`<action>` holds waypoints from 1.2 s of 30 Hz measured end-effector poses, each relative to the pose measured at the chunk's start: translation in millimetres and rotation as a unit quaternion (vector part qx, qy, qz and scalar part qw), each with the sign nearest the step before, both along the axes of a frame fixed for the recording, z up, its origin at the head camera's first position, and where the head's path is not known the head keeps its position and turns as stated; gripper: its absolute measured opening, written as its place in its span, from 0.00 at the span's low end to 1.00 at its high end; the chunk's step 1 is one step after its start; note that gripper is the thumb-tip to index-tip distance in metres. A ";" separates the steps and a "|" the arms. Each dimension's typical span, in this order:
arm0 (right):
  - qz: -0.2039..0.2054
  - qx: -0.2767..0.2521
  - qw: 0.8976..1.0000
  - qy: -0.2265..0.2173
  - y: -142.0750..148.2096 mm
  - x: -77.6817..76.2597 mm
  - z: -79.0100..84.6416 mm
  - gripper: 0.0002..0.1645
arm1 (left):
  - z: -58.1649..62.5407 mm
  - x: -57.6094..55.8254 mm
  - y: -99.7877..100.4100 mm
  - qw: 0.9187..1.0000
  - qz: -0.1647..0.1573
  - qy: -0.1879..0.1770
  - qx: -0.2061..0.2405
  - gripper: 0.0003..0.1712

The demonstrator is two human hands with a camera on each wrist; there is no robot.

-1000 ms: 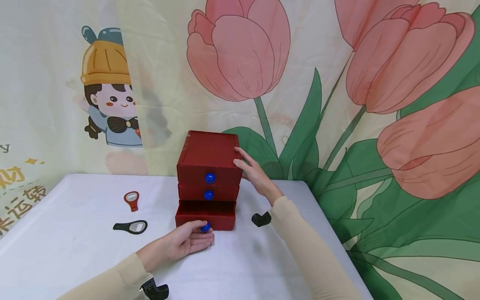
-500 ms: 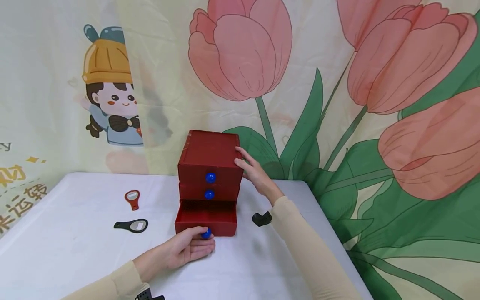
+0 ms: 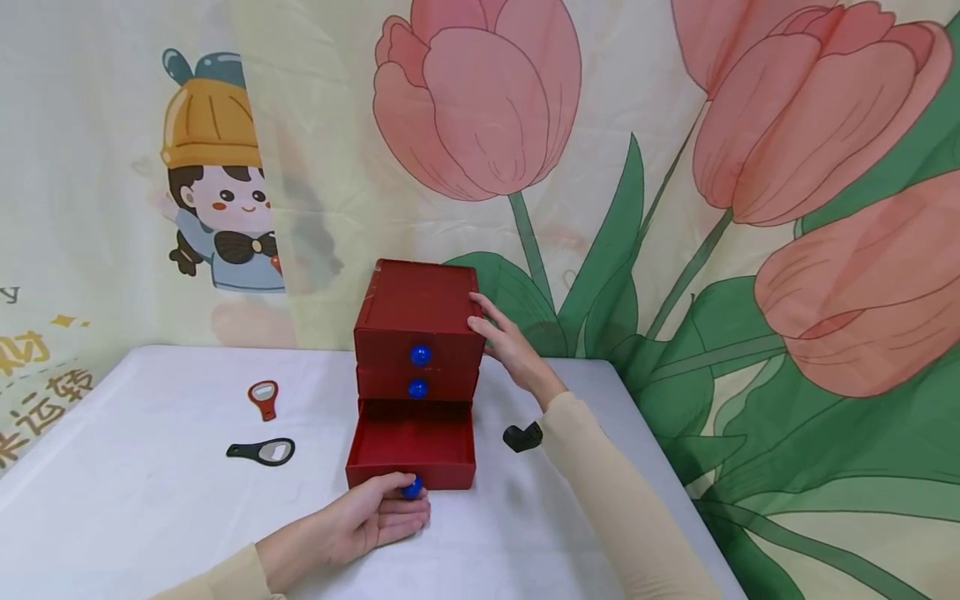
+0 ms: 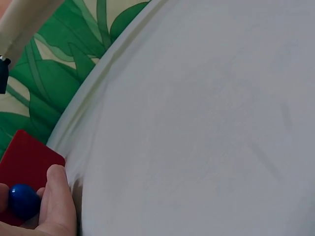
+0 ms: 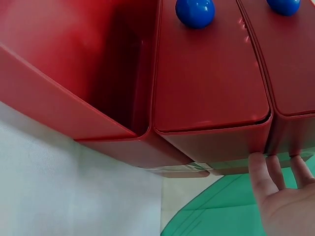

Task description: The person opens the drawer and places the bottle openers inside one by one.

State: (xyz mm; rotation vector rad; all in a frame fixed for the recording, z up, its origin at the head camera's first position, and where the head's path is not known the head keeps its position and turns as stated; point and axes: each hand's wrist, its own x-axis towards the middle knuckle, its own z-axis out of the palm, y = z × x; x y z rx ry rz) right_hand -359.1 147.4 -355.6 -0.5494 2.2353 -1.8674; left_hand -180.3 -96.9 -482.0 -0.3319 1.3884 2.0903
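Observation:
A dark red three-drawer box (image 3: 420,296) with round blue knobs stands near the back of the table. Its bottom drawer (image 3: 450,477) is pulled well out and nothing lies on the visible part of its floor. My left hand (image 3: 363,521) pinches the bottom drawer's blue knob (image 3: 412,487) between thumb and fingers, palm turned up. In the left wrist view, this blue knob (image 4: 23,201) sits between the fingers. My right hand (image 3: 517,350) rests its extended fingertips against the box's right side; the right wrist view shows those fingertips (image 5: 260,169) on the side wall. The upper two drawers are closed.
Left of the box lie a small red bottle opener (image 3: 263,400) and, nearer, a black one (image 3: 262,451) with a metal middle. A black wrist camera (image 3: 522,437) is worn at the right cuff. Behind the white-covered table (image 3: 150,500) hangs a tulip-print cloth (image 3: 487,108).
My left hand has drawn the bottom drawer farther out toward me, showing more of its inside. The right hand has stayed against the box's side, and the box itself has not moved.

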 end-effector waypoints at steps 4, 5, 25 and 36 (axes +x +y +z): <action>-0.002 -0.005 1.000 -0.001 0.0 -0.5 0.7 0.36 | 3.2 5.0 0.2 1.000 -0.003 -0.014 0.000 0.29; -0.001 -0.006 1.000 -0.002 -0.1 -0.6 0.8 0.36 | 3.9 6.0 0.1 1.000 -0.004 -0.018 0.000 0.29; 0.000 -0.005 1.000 -0.002 -0.1 -1.3 -0.3 0.38 | 3.1 17.6 -5.7 0.999 -0.024 -0.025 0.001 0.31; 0.002 -0.007 1.000 -0.005 -0.9 -1.4 -0.9 0.37 | -1.1 15.6 -18.8 0.998 -0.065 -0.018 0.016 0.37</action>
